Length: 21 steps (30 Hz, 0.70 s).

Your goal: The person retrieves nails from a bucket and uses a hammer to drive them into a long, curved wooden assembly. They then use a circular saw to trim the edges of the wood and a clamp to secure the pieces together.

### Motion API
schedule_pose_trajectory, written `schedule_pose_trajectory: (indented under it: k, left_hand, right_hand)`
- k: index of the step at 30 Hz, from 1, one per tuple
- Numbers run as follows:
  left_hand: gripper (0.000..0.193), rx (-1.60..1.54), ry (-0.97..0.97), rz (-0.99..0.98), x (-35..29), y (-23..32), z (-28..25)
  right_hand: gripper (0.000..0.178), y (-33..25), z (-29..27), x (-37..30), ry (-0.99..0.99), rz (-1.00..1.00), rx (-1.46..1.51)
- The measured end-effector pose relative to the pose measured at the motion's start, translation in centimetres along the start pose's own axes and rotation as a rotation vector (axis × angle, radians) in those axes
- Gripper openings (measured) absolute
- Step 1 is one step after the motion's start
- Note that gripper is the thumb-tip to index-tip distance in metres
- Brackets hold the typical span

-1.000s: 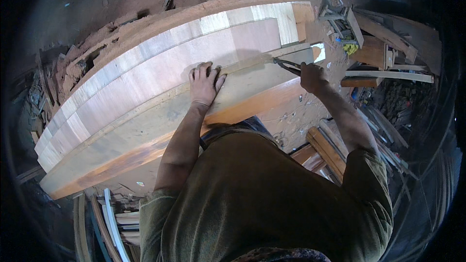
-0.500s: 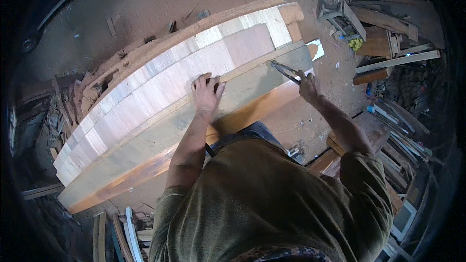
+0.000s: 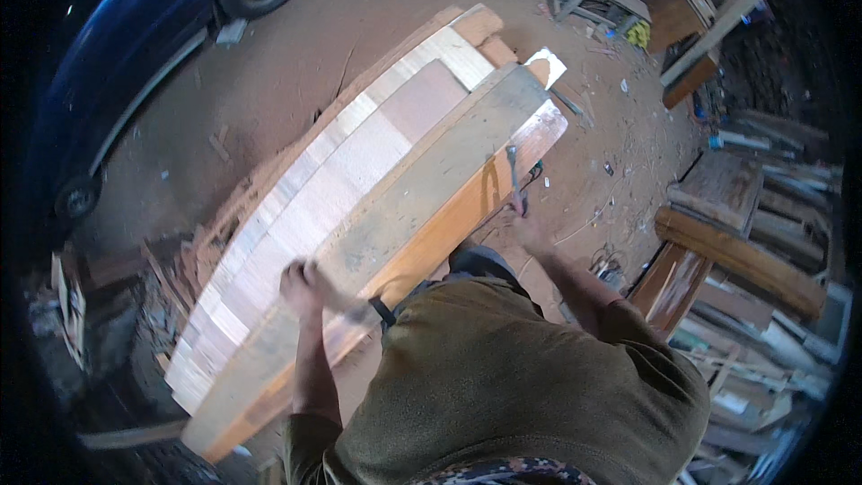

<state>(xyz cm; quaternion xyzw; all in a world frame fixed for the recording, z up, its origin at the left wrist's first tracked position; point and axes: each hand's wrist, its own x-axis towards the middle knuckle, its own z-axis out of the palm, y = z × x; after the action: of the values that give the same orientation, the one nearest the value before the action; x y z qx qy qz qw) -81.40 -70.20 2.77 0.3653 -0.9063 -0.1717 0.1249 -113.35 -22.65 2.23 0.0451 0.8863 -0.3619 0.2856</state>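
Observation:
A curved workpiece made of pale wooden blocks lies diagonally before me. Along its near side runs a grey-brown board with an orange-brown front face. My left hand is over the near-left part of the board, its fingers smeared by motion; a blurred streak runs from it toward my waist. A pair of pincers rests across the board's front edge near its right end, handles toward me. Just below the handles is my right hand, blurred, and whether it touches them cannot be made out.
A blue car stands at the far left. At the far right are a small wooden stool and a yellow cloth. Planks and offcuts are stacked on the right. Sawdust and scraps lie on the earthen floor.
My right hand has drawn back toward me, and the pincers have moved from the board's top to its front edge. My left hand has left the block joint and come nearer. The view has turned.

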Motion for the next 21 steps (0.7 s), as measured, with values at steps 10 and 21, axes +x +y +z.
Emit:
schedule_pose_trajectory:
  k: [10,21]
  left_hand:
    - [0.052,0.236,-0.38,-0.074,-0.7,-7.0,-6.0]
    - [0.074,-0.079,-1.003,-0.072,0.5,-12.5,-7.4]
  right_hand:
    - [0.048,-4.8,12.3,-5.0,0.292,0.241,0.944]
    - [0.044,-2.3,11.8,-7.6,0.511,0.344,0.987]
